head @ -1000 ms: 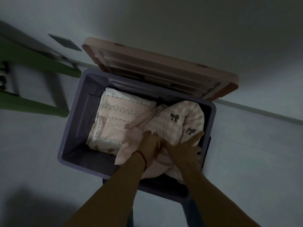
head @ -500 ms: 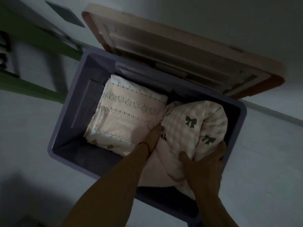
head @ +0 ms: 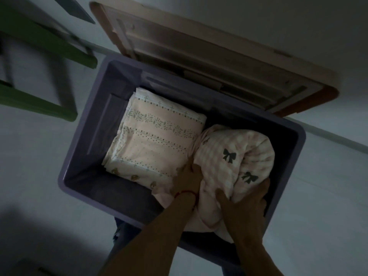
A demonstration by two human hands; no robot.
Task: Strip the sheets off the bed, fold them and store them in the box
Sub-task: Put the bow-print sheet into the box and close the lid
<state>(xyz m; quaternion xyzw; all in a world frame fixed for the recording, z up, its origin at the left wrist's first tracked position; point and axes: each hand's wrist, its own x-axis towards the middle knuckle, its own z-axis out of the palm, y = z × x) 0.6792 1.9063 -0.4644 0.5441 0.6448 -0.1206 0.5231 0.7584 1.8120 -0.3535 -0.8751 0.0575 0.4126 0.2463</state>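
Both hands, left hand (head: 188, 179) and right hand (head: 246, 200), now gripping bow-print bundle (head: 235, 156), pushed deeper into box (head: 79, 156) beside folded sheet (head: 155, 140); storing nearly done.

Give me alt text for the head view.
Both hands, left hand and right hand, press a checked bow-print sheet into the purple box, beside a folded floral sheet. The lid stands open.

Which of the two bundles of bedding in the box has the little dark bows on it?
The checked bundle on the right, which both hands are on. The flat folded sheet beside it shows dotted lines and leafy bands, no bows.
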